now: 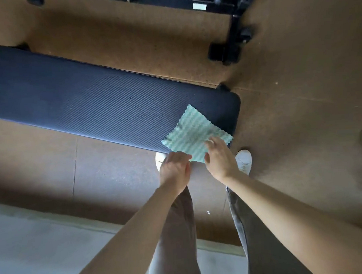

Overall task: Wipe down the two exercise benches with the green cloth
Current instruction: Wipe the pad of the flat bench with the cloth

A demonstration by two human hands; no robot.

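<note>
Two hands are meeting at the green cloth (194,132), which is lying flat on the right end of the dark padded bench (79,96), one corner overhanging the bench's near edge. The right hand (219,159) is resting on it with fingers loosely straight, likely pinning it for a wipe. The left hand (174,168) is touching the overhanging corner; whether its fingers are pinching cannot be told. Beyond the bench's far side a black metal frame (227,4) is standing.
</note>
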